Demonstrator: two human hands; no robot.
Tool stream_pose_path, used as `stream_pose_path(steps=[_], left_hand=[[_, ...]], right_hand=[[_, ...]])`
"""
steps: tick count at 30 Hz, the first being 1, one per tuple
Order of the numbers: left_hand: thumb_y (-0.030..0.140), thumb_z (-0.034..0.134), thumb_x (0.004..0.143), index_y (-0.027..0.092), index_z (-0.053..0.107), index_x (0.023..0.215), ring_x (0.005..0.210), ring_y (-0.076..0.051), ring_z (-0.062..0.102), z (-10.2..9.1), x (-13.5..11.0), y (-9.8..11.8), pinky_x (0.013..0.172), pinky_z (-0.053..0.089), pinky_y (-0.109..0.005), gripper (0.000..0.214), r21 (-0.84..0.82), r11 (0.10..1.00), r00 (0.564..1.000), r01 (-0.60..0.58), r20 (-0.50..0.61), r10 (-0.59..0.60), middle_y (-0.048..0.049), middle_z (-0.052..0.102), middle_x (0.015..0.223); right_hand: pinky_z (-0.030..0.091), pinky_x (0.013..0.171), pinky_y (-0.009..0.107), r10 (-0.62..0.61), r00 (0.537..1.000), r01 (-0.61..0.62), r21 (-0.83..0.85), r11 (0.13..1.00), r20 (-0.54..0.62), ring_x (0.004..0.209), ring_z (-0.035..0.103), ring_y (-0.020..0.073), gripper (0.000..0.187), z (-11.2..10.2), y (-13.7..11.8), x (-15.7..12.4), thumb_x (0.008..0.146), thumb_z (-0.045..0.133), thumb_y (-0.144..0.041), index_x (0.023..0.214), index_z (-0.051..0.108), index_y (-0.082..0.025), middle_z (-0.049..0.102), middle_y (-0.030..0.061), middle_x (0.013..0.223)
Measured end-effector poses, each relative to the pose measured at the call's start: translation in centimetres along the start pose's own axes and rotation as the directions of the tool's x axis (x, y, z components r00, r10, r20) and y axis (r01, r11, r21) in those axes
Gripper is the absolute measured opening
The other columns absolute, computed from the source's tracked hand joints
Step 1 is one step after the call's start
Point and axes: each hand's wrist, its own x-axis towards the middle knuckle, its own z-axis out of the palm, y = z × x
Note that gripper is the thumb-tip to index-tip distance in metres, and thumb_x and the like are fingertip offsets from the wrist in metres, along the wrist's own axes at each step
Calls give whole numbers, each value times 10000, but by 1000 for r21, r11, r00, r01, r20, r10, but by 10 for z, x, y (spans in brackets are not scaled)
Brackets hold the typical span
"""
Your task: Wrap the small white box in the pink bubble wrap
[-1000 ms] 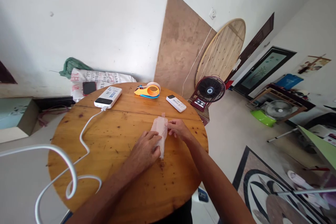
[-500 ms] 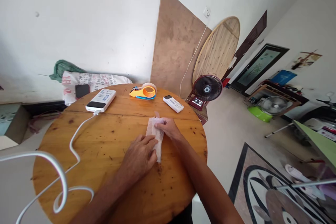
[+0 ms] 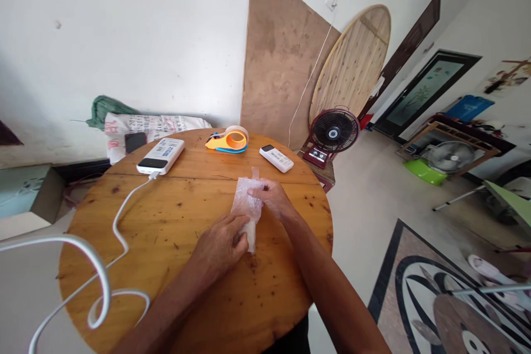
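The piece of bubble wrap [image 3: 244, 196] lies on the round wooden table [image 3: 174, 221], close to the middle. It is long and thin, and you can partly see through it. One short end points at the person and the other points at the wall. A little clear strip [image 3: 255, 172] pokes out at the far end.

Both hands are on the bubble wrap. The right hand [image 3: 271, 197] has hold of the far part by its right edge. Its thumb lies on top, and the gap between thumb and fingers is small, with the edge of the wrap in it. The left hand [image 3: 222, 243] is over the near part, coming in from the left side. Its fingers are bent and touch the wrap, with the thumb close by. I cannot tell if that hand pinches the wrap or just presses on it. The wrap shows between the two hands, and its near tip peeks out past the left thumb.

Farther back on the table sit an orange and blue tape dispenser [image 3: 218, 142] and a small white gadget with a dark screen [image 3: 276, 159]. To the left is a bigger white power bank [image 3: 161, 156], with a white cable [image 3: 107, 287] plugged into it.
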Motion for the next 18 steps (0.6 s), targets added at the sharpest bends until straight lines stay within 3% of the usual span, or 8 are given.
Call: stream_pose_path(steps=[4, 8, 12, 18], left_hand=[[147, 434, 777, 198, 614, 1112, 1042, -238, 581, 1, 0, -1, 913, 461, -381, 383, -9, 999, 999, -33, -1, 33, -68, 634, 1159], [165, 435, 801, 206, 612, 1100, 1027, -246, 572, 4, -4, 2, 872, 474, -383, 350, 62, 998, 999, -16, -47, 19, -99, 567, 1178], [230, 484, 797, 185, 548, 1133, 922, -244, 586, 5, -11, 5, 802, 495, -384, 345, 92, 991, 984, 100, -157, -85, -103, 546, 1061], [260, 542, 756, 138, 415, 1260, 1073, -277, 523, 20, -11, -5, 923, 452, -434, 534, -55, 988, 923, 143, -353, -153, -123, 541, 1110]], right_hand=[[285, 521, 211, -96, 985, 113, -119, 986, 140, 555, 366, 82, 294, -2, -26, -19, 672, 662, -409, 650, 492, -170, 418, -59, 600], [257, 514, 203, -189, 970, 222, -247, 943, 152, 566, 334, 78, 275, -1, -38, -35, 711, 645, -355, 627, 459, -172, 378, -61, 606], [286, 529, 196, -221, 956, 265, -245, 932, 194, 580, 349, 81, 247, 1, -41, -43, 751, 614, -362, 668, 480, -172, 394, -58, 622], [348, 571, 193, -238, 951, 301, -414, 859, 198, 614, 436, 94, 185, 5, -39, -61, 756, 639, -327, 713, 564, -164, 510, -42, 664]])
